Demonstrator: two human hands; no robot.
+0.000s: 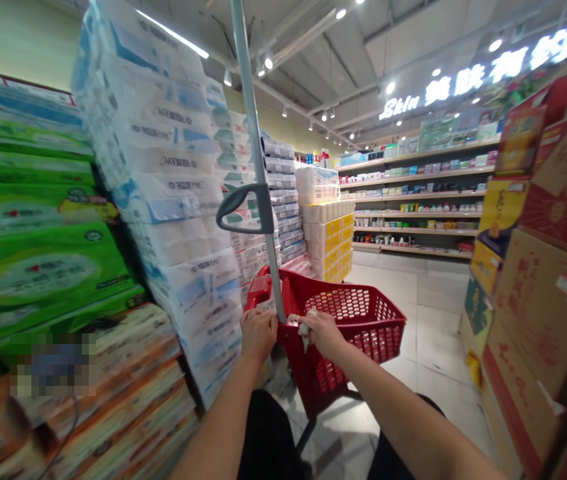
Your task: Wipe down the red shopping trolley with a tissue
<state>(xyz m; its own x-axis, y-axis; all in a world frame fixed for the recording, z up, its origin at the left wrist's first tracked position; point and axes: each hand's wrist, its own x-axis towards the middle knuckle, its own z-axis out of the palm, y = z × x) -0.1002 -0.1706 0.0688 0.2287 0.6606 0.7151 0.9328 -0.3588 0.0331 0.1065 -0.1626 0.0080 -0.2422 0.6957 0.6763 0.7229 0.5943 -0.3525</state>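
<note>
A red plastic shopping cart [363,333] with a perforated basket stands in front of me. From its near end a tall grey pole [253,113] rises, carrying a dark grey loop handle [244,210]. My left hand [259,335] is closed on the cart's near edge, just left of the pole's foot and below a red handle grip [259,291]. At the basket's near rim, my right hand [324,333] is closed on a crumpled whitish cloth [305,329] and rests against the red plastic. The fingertips of both hands are partly hidden.
Tall stacks of white wrapped paper packs [183,193] and green packs [38,247] line the left side. Cardboard boxes [533,320] are piled on the right. A pale tiled floor [398,280] runs between them toward stocked shelves [413,197] at the back.
</note>
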